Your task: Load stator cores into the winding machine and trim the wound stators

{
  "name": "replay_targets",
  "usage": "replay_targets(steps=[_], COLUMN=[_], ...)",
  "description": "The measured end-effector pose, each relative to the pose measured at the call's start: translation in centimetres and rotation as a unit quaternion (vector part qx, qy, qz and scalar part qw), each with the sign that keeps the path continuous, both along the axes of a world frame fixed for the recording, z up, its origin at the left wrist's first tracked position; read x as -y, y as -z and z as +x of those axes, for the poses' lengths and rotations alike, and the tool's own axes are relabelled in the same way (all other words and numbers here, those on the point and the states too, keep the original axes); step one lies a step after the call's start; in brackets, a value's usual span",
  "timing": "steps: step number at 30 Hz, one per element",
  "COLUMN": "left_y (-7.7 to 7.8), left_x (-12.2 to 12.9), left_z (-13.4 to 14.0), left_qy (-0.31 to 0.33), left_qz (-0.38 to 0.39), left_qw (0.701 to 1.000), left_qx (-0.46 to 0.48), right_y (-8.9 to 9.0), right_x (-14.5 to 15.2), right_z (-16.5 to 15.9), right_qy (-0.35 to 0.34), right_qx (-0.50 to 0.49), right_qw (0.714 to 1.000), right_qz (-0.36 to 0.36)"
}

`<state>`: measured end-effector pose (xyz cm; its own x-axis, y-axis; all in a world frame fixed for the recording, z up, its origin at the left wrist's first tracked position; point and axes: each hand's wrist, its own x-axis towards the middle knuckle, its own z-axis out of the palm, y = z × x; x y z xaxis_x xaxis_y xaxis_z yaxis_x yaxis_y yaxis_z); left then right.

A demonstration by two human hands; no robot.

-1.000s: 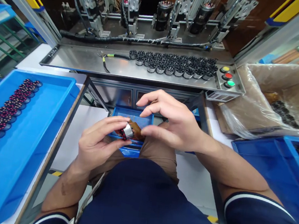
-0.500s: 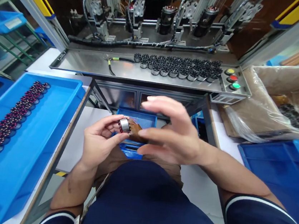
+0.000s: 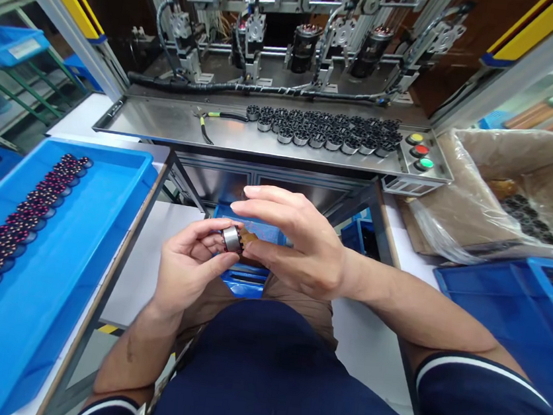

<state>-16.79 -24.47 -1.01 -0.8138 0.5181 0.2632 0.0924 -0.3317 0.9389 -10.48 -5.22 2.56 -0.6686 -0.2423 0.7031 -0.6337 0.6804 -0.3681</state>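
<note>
Between the thumb and fingers of my left hand (image 3: 188,261) is a motor stator (image 3: 231,239), a short silver ring with dark ends and reddish bits along its rims. It is held on its side above my lap. Just to its right is my right hand (image 3: 297,240), fingers stretched out and apart. The right fingertips reach over and beside the stator's right end; whether they touch it I cannot tell. Something brown (image 3: 250,236) shows between the stator and the right hand, mostly hidden.
Rows of black-ended silver stators (image 3: 335,134) stand on the machine's metal ledge (image 3: 156,120), left of the coloured buttons (image 3: 420,150). At left, a blue tray (image 3: 67,243) holds many wound stators (image 3: 8,237). A plastic-lined carton (image 3: 475,217) and blue bin (image 3: 490,298) stand right.
My right hand has moved left and closer to the stator, its fingers still apart. My left hand keeps its hold, shifted slightly. The view has tilted a little.
</note>
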Motion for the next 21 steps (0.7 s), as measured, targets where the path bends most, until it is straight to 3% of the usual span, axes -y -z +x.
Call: replay_targets(steps=[5, 7, 13, 18, 21], left_y=[0.3, 0.3, 0.4, 1.1, 1.6], left_x=[0.5, 0.9, 1.5, 3.7, 5.4], left_z=[-0.2, -0.2, -0.3, -0.7, -1.4], left_qy=[-0.050, -0.077, -0.105, -0.102, -0.126], left_qz=[-0.008, -0.027, -0.063, -0.061, -0.055], left_qw=[0.996, 0.989, 0.966, 0.973, 0.981], left_qx=[-0.076, -0.120, -0.229, -0.196, -0.138], right_y=[-0.4, -0.7, -0.6, -0.5, -0.6], right_x=[-2.1, -2.5, 0.8, 1.7, 0.4], right_z=[-0.2, -0.3, -1.5, -2.9, -6.7], right_qy=[-0.025, -0.024, -0.053, -0.100, -0.110], right_qx=[-0.047, -0.027, -0.044, -0.019, 0.047], right_qw=[0.996, 0.998, 0.997, 0.993, 0.990], right_qz=[0.065, 0.050, 0.022, 0.065, 0.071])
